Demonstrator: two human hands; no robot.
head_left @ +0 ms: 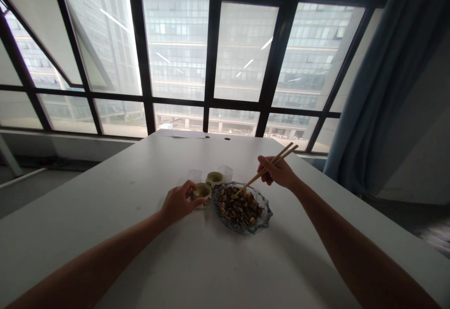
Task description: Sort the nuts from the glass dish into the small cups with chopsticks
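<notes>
With my right hand (pixel 276 170) I grip a pair of wooden chopsticks (pixel 260 174). Their tips reach into small brown and tan pieces (pixel 239 208), which look like dried seeds or slices, heaped in a scalloped clear glass bowl (pixel 269 215). My left hand (pixel 180 200) holds a small cream cup (pixel 207 202) with dark lettering by its rim, thumb and fingers on either side. The cup stands just left of the bowl. Right behind it is a second, similar cup (pixel 215 183). Whatever lies inside the cups cannot be made out.
Two clear plastic cups (pixel 227 173) (pixel 194 176) stand behind the small cups. White paper (pixel 179 134) lies at the far end of the white table (pixel 151 262). Beyond are large windows (pixel 176 46), with a blue curtain (pixel 379 74) on the right.
</notes>
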